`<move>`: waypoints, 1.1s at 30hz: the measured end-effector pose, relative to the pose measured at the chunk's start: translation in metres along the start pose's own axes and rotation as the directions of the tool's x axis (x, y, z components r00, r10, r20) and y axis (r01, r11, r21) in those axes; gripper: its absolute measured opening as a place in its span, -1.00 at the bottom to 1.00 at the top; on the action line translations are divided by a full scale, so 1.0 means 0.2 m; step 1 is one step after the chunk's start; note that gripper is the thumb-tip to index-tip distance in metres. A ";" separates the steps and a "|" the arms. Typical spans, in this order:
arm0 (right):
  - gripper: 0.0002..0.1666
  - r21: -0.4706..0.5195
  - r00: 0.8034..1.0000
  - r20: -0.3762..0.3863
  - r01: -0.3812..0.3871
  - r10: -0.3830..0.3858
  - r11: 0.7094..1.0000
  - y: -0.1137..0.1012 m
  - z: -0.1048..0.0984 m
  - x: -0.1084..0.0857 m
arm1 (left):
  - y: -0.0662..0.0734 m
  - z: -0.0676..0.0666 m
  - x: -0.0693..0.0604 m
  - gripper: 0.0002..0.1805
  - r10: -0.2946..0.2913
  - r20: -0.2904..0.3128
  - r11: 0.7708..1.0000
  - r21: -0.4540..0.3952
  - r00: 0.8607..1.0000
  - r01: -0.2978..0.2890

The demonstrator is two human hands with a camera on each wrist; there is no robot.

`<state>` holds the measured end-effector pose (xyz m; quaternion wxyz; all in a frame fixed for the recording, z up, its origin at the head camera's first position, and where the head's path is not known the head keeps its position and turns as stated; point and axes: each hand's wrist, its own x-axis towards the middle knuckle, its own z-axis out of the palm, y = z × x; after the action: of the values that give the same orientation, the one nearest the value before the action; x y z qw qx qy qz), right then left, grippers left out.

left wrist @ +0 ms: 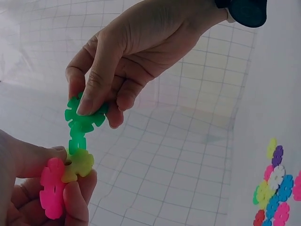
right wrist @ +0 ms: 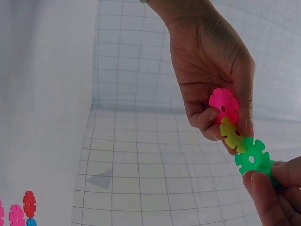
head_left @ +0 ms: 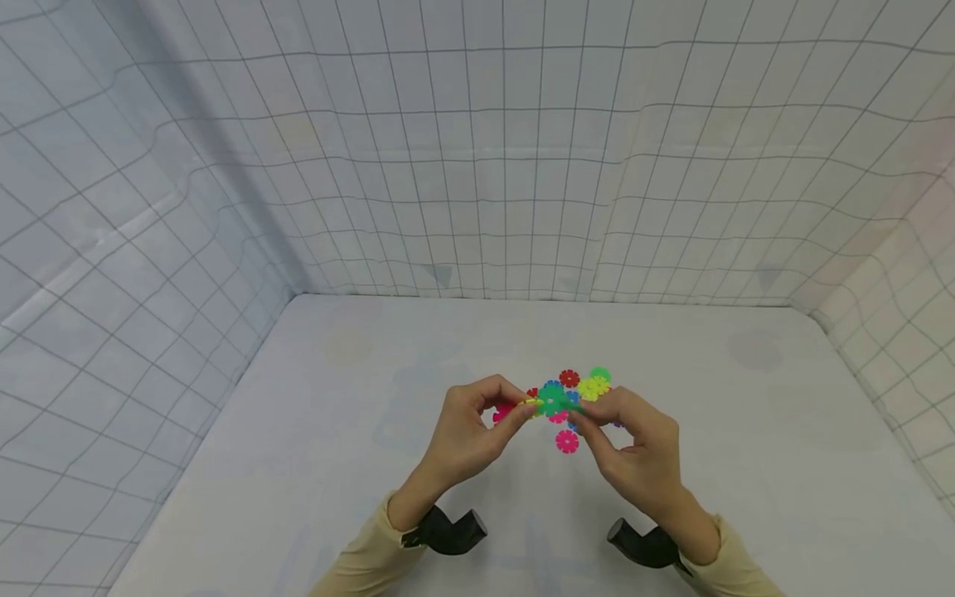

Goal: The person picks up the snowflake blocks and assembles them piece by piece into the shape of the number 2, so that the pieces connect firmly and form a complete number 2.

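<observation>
My left hand (head_left: 470, 427) pinches a yellow notched snowflake disc (left wrist: 82, 165) between thumb and fingers. Slotted onto that disc is a pink one (left wrist: 51, 190), lying by the left fingers. On the other side, a green disc (right wrist: 244, 165) joins the yellow one edge to edge. My right hand (head_left: 642, 448) grips a second green disc (left wrist: 96, 120), which meets the first green disc. The pieces form a short chain held up between both hands; the right fingers partly cover its end.
Loose snowflake discs in several colours lie on the white table beyond the hands, among them a red disc (head_left: 569, 378), a yellow disc (head_left: 599, 385) and a pink disc (head_left: 567, 441). White grid-lined sheeting (head_left: 477, 166) surrounds the table (head_left: 298, 464) at back and sides.
</observation>
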<state>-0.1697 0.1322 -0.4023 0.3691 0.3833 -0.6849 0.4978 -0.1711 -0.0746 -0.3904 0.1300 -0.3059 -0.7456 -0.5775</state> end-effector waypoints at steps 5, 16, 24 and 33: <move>-0.66 0.066 1.000 0.009 -0.013 0.012 0.998 -0.01 0.00 0.02 | 0.11 -0.01 0.02 -0.89 0.012 -0.007 1.000 0.001 1.000 -0.012; -0.80 0.095 0.938 0.162 -0.323 0.306 0.942 0.13 -0.06 -0.01 | 0.13 -0.06 0.05 -0.94 -0.119 -0.074 0.992 0.033 0.990 0.122; -0.91 -0.317 0.436 0.622 -0.619 0.650 0.718 0.39 -0.10 -0.16 | 0.12 -0.08 0.06 -0.96 -0.166 -0.082 0.985 0.040 0.983 0.170; -0.76 -0.516 0.386 0.612 -0.466 0.690 0.719 0.42 -0.05 -0.22 | 0.01 -0.07 0.04 -0.94 -0.136 -0.065 0.990 0.012 0.989 0.137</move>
<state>-0.2248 0.1661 -0.4722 -0.1145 0.2393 -0.9210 0.2852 -0.1780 -0.0849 -0.3816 0.1163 -0.2345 -0.7650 -0.5884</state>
